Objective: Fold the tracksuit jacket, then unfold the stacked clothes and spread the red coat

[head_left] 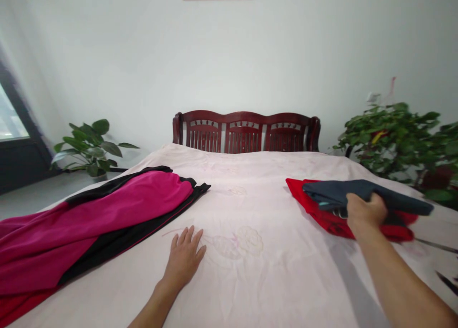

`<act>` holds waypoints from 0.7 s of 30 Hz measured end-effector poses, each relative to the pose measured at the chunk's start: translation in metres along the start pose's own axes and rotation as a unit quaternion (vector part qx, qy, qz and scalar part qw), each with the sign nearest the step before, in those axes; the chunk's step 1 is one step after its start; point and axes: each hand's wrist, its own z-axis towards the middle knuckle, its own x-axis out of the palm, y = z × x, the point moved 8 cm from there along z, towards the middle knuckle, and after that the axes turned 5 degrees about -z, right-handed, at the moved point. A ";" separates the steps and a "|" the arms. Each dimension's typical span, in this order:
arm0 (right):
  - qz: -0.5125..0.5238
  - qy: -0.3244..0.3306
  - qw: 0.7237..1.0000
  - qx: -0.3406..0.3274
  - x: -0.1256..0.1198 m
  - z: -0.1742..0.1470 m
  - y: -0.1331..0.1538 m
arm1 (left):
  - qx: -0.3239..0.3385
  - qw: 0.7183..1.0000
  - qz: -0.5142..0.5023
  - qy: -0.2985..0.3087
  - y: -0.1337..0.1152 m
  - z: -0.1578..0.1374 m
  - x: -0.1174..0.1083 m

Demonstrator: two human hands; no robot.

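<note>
My right hand (365, 210) grips a folded dark blue-grey garment (332, 192) at its near edge; its thumb is on top and the fingers are hidden beneath. Under that garment lies a folded red garment (298, 194) on the bed's right side. Whether the two touch all along, I cannot tell. My left hand (186, 256) rests palm down with fingers spread on the pale pink sheet (286, 275), beside a faint flower pattern. Left of it, magenta clothing (136, 199) is spread out over black clothing (114, 251), with red cloth (21, 311) at the bottom left.
A dark red wooden headboard (243, 132) stands at the far end against a white wall. Leafy plants flank the bed, one on the left (91, 149) and a larger one on the right (393, 142). Thin dark objects (446, 282) lie at the right edge.
</note>
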 end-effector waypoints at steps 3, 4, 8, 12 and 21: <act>-0.053 0.031 0.996 -0.071 -0.018 -0.007 0.066 | -0.015 0.999 -0.052 -0.009 0.006 0.004 -0.001; -0.064 0.082 0.983 -0.152 -0.016 -0.021 0.099 | -0.024 0.996 -0.085 -0.015 0.009 0.006 -0.001; -0.067 0.362 0.823 -0.433 0.009 -0.150 0.197 | -0.075 0.950 -0.294 -0.075 0.031 0.007 -0.009; 0.073 0.569 0.671 -0.470 0.013 -0.293 0.210 | -0.121 0.877 -0.448 -0.125 0.049 0.001 -0.013; 0.185 0.355 0.892 -0.211 0.019 -0.284 0.109 | -0.024 0.885 -0.464 0.023 0.014 0.006 -0.002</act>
